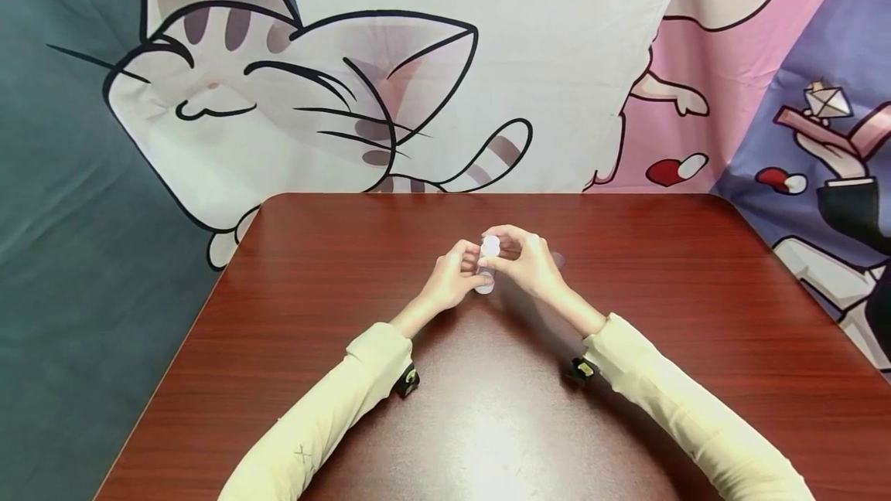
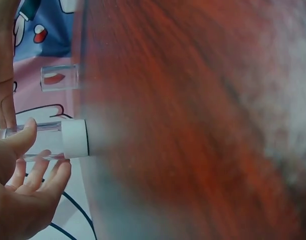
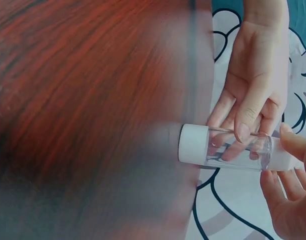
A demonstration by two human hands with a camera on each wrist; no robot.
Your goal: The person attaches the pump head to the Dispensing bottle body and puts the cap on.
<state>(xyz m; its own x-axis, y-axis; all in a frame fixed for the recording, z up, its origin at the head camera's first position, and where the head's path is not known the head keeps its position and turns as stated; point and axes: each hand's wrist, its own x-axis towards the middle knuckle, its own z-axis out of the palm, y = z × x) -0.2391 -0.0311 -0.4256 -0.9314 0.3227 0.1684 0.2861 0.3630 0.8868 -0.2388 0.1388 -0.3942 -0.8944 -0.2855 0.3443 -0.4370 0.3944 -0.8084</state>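
Note:
A small clear bottle (image 1: 485, 278) with white parts at both ends stands upright on the table, its white base (image 3: 194, 144) down. My left hand (image 1: 448, 278) holds the clear body, the thumb on the near side and the fingers behind it. The white top (image 1: 490, 245) is pinched by my right hand (image 1: 530, 263) between thumb and fingers. In the right wrist view the right hand (image 3: 291, 192) grips this top, and the left hand (image 3: 255, 80) is round the body. Whether the top is loose cannot be told.
A clear, hollow cap-like cylinder (image 2: 59, 78) stands on the table behind the right hand, partly hidden in the head view. The brown wooden table (image 1: 334, 253) ends at a far edge against a cloth backdrop (image 1: 557, 60) with cartoon drawings.

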